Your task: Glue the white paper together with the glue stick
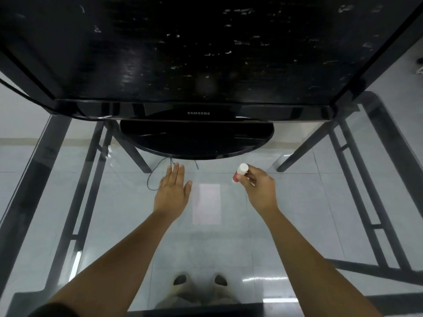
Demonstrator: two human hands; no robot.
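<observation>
While standing at a glass-topped bench point(128, 225), a person is reaching both bare arms forward over it, with the white paper point(207, 204) lying flat on the glass between the two hands. The left hand point(172, 191) is spreading out palm-down just left of the paper, fingers straight and held close together, thumb angled toward the sheet; whether it is touching the glass cannot be told. The right hand point(259, 188) is curling its fingers and thumb round the glue stick point(239, 172), holding it up and to the right of the paper's far corner, apart from the sheet. The stick's white end is pointing up and away from the person, and its red body is showing beside the thumb. The paper is showing as a narrow upright rectangle, its long edges running away from the viewer; whether it is one sheet or several cannot be told.

Beyond the hands, a black Samsung monitor point(199, 65) is sitting on the bench on a rounded black base point(196, 140), its dark screen looming across the top of the view. A thin black wire point(152, 177) is looping on the glass by the left fingertips. Dark metal bench legs point(375, 170) and a pale tiled floor point(263, 243) are showing through the glass, as is a pair of light shoes point(199, 282).
</observation>
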